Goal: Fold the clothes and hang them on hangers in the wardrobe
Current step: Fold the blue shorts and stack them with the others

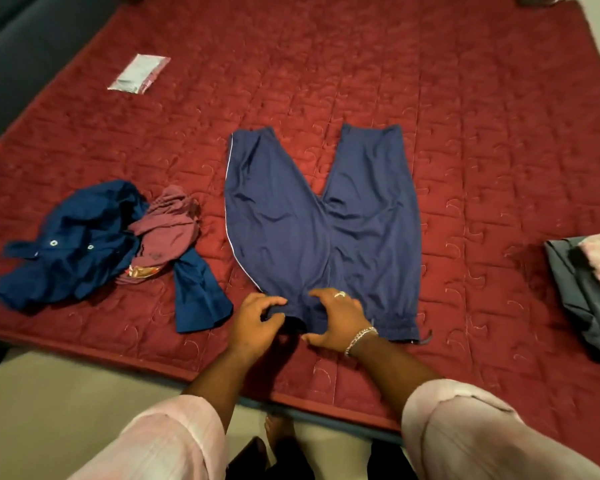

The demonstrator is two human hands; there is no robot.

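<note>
Gripping the waistband of the blue shorts (321, 223) near the bed (499, 133) edge, both hands, left (257, 320), right (336, 317), crumpled clothes (94, 244) left of the shorts, folded pile (582, 289) right.

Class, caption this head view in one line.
Both hands grip the blue pants on the red bedspread.
</note>
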